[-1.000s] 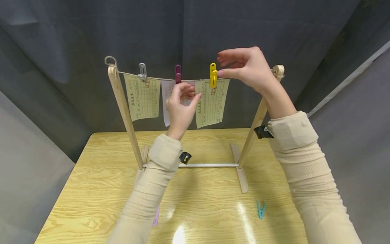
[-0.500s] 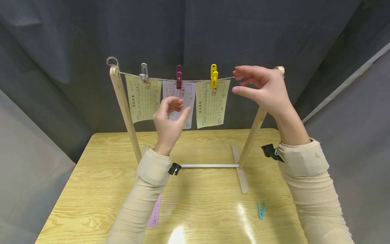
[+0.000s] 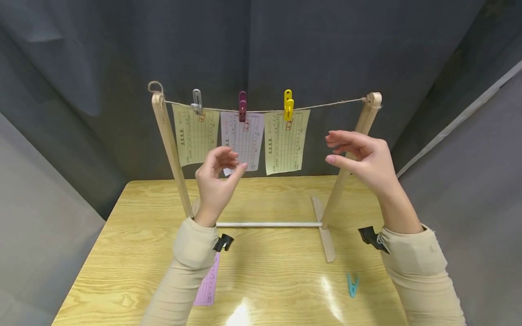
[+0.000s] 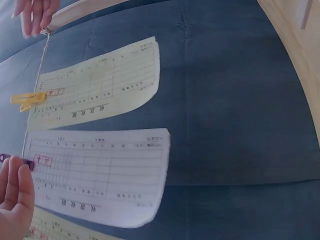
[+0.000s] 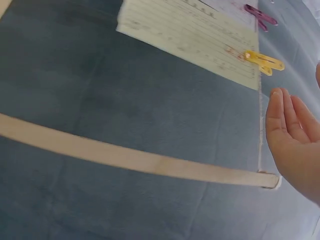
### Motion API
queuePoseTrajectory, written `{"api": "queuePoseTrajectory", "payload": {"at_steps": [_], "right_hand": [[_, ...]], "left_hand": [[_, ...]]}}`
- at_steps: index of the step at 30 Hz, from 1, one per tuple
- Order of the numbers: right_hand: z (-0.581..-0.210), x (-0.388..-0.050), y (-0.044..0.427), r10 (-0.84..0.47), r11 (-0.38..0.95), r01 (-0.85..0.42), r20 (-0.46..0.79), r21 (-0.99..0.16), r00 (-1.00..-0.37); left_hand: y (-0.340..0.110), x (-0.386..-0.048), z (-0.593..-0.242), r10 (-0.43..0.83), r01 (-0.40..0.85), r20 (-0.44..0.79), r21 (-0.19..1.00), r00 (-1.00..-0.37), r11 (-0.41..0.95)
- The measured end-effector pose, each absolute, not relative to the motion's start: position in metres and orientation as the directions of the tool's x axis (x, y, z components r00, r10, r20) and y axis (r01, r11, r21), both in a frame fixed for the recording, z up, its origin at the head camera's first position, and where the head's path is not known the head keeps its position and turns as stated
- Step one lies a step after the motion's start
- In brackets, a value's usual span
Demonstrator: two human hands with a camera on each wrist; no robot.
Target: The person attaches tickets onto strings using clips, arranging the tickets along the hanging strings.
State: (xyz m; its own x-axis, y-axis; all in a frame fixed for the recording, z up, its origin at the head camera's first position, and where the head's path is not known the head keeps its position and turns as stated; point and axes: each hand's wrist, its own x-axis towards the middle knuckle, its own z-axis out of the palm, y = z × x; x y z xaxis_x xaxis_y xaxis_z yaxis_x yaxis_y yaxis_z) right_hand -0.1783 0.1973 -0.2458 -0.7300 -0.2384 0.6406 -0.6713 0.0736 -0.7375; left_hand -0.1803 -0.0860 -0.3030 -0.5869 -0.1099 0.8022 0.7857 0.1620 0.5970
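My left hand [image 3: 214, 183] hovers before the hanging slips, its fingers loosely bent and holding nothing. It covers the lower left corner of the white-lilac slip [image 3: 243, 140], which a purple clothespin [image 3: 242, 106] clips to the string [image 3: 334, 104]. To the right, a yellow clothespin [image 3: 288, 105] clips a yellow-green slip [image 3: 287, 142]. At the left a grey clothespin [image 3: 197, 101] clips another yellow-green slip [image 3: 195, 136]. My right hand [image 3: 364, 160], also holding nothing, is in front of the right wooden post [image 3: 338, 194], thumb and fingers apart.
A teal clothespin [image 3: 352, 285] lies on the wooden table [image 3: 277, 280] at the right front. Partly under my left forearm is a pink-purple slip [image 3: 208, 285]. A white bar [image 3: 269, 224] joins the posts low down. Dark curtain [image 3: 265, 50] hangs behind.
My right hand has left the yellow clothespin and moved right and down. My left hand has drawn away from the slips, leftward and down. All three slips stay hanging.
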Motion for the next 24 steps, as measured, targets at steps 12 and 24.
{"api": "queuePoseTrajectory", "payload": {"at_steps": [12,24], "right_hand": [[-0.292,-0.162,0.215,-0.179,0.100,-0.580,0.558,-0.809,-0.810],[-0.339,-0.149,0.239,-0.243,0.294,-0.423,0.361,-0.857,-0.900]], "left_hand": [[-0.112,-0.164,-0.326,-0.058,0.679,0.683,0.730,-0.728,0.078],[-0.149,-0.157,-0.355,0.113,0.586,0.575,0.797,-0.810,0.144]]}}
